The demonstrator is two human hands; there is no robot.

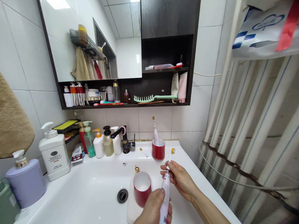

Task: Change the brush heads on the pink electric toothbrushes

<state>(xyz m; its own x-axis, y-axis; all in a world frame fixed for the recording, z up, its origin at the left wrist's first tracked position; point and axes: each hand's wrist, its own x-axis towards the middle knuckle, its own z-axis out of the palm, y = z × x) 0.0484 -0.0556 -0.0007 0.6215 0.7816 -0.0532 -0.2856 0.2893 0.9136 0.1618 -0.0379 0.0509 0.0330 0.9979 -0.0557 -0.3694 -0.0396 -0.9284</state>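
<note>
Pale-lilac plastic electric toothbrush handle [165, 200] sits gripped in the left hand [151, 207], over the white ceramic sink [98, 186] toward its right edge; the right hand [180, 179] pinches a slim white brush head [173, 151] at its tip. Near the back right corner stands a glossy red cup [158, 152], below a dark wooden mirrored cabinet [168, 18]. The handle is slender and tilted; the head's bristles look yellow.

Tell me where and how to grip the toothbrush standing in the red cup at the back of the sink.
Probably best: pinch the toothbrush by its thick handle, just above the red cup, coming from the front. It stands nearly upright, brush head on top, leaving the handle exposed. The right hand is nearer.
</note>
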